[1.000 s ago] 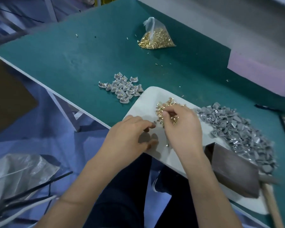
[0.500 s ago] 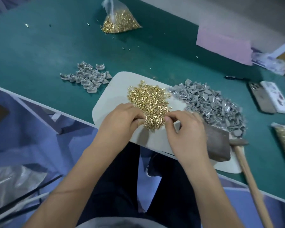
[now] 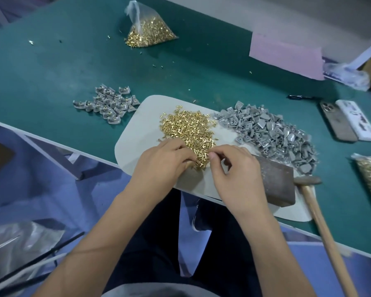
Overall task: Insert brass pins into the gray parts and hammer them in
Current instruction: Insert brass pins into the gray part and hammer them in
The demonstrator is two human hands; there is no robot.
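Finished gray parts with pins seated lie left on the tabletop. Left hand and right hand meet at the near edge of the brass pins, fingertips curled close, grip narrow; whether either pinches a pin I cannot tell. A careless sweep could scatter pins off the pad. Unpinned gray parts and the hammer wait right.

one head-worn view looks steeply down and forward, close over the green table edge.
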